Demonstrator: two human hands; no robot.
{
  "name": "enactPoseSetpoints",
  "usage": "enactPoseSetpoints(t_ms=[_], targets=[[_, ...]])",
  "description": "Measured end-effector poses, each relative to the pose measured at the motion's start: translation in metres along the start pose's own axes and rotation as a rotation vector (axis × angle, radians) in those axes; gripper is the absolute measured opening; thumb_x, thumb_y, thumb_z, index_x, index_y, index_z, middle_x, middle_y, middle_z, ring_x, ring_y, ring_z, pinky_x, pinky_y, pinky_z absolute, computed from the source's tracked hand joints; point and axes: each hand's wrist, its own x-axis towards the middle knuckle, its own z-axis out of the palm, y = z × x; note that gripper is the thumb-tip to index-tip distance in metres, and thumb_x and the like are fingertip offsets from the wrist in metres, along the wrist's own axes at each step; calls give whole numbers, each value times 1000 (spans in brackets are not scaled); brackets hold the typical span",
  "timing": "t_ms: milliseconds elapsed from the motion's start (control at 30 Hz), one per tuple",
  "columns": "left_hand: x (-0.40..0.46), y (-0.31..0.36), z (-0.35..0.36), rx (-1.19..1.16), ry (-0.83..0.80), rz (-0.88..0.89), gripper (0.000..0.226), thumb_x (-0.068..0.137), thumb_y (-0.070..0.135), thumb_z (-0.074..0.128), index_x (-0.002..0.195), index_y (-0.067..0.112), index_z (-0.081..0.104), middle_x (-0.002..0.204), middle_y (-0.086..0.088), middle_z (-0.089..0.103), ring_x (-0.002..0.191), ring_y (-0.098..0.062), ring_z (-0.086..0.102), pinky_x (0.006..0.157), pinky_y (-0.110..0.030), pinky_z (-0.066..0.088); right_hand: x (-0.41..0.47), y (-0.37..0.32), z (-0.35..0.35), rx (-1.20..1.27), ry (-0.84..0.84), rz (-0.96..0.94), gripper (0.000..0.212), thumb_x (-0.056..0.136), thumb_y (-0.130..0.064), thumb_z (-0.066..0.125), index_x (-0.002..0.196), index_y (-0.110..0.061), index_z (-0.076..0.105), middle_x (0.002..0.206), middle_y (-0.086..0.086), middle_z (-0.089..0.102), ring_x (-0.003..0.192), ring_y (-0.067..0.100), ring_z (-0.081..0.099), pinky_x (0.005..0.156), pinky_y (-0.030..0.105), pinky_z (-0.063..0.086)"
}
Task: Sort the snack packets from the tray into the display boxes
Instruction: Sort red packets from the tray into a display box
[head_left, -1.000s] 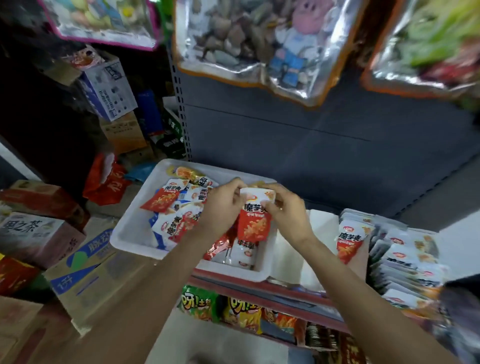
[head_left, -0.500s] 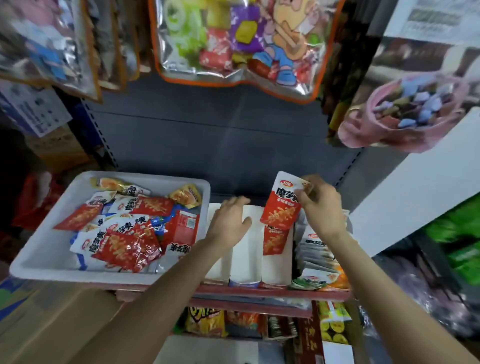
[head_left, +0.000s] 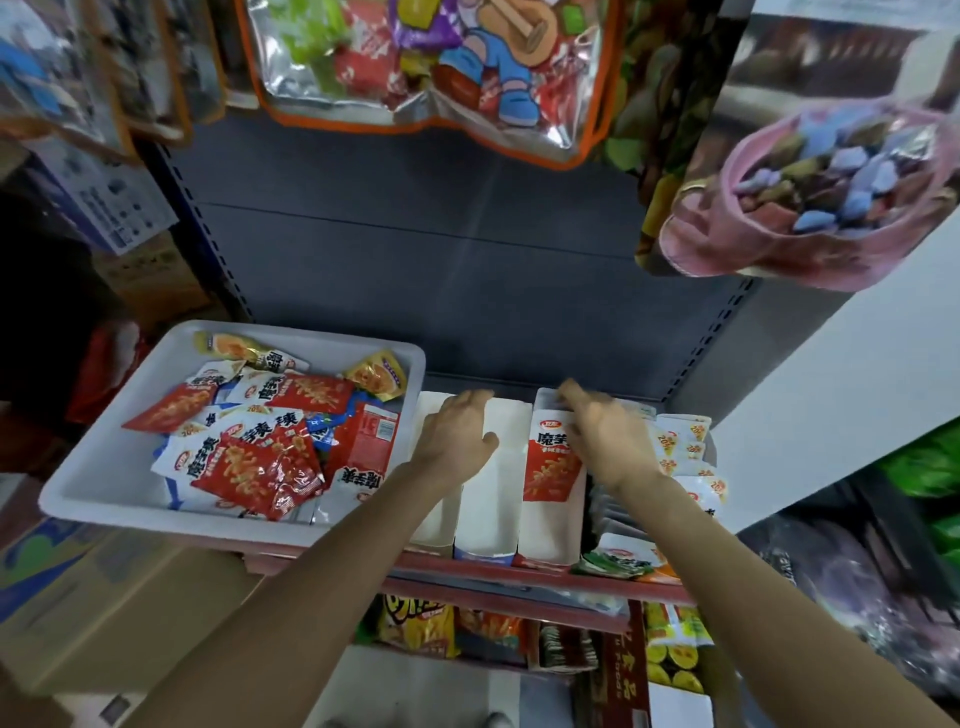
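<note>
Pretty cramped shelf here. White rectangular plastic tray (head_left: 104, 478) parked on the left end, its right wall just beside a row of three narrow white cardboard display boxes (head_left: 488, 499) running front to back. Red metal shelf lip (head_left: 467, 564) right along the front, grey perforated back panel (head_left: 467, 270) behind, white wall panel (head_left: 831, 415) closing off the right. Only real open room above the boxes, below the hanging clear bags of snacks (head_left: 426, 67).

Red-and-white snack packet (head_left: 553, 457) lying in the rightmost of the three boxes, long axis front to back, white logo end toward the back panel, red end toward the front lip. Face up, print readable.

Right hand (head_left: 608, 441) just beside that packet on its right, partly over the packet's top right corner, fingers stretched out toward the back and loosely spread, a bit blurred; can't tell if touching. Nothing pinched as far as visible.

Left hand (head_left: 457, 431) resting on the boxes at the left of the row, palm down, fingers relaxed and straight, thumb out to the right, holding nothing.

Loose heap of red, white and yellow packets (head_left: 260, 441) in the tray, pointing every which way. More white packets stacked upright (head_left: 680, 447) right of the boxes.
</note>
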Motion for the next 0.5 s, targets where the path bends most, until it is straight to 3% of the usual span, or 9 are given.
enactPoseSetpoints(t_ms=[133, 233, 367, 500], targets=[[0, -2, 0, -18, 8, 8, 53, 95, 24, 52, 143, 21, 32, 151, -3, 33, 136, -24, 36, 109, -35, 34, 2, -1, 7, -210, -58, -38, 37, 92, -13, 47, 128, -20, 47, 126, 6, 54, 112, 27, 54, 82, 33, 46], [0, -6, 1, -44, 18, 35, 50, 94, 23, 52, 141, 21, 36, 149, -1, 37, 133, -22, 40, 107, -33, 35, 1, -2, 8, -237, -64, -38, 40, 92, -12, 48, 132, -18, 46, 129, 7, 51, 116, 26, 50, 86, 34, 46], [-6, -17, -7, -103, 71, 59, 46, 94, 22, 53, 138, 20, 41, 144, -1, 43, 129, -21, 45, 105, -31, 38, -3, -13, 3, -126, 53, -52, 32, 92, -13, 49, 123, -14, 52, 119, 6, 53, 113, 26, 47, 79, 34, 46], [-15, -42, -24, -180, 183, 89, 38, 92, 18, 55, 129, 16, 51, 132, -2, 54, 119, -19, 52, 97, -28, 42, 5, -48, 2, 149, 17, -112, 28, 92, -18, 52, 119, -16, 56, 117, 5, 53, 107, 23, 54, 81, 33, 47]])
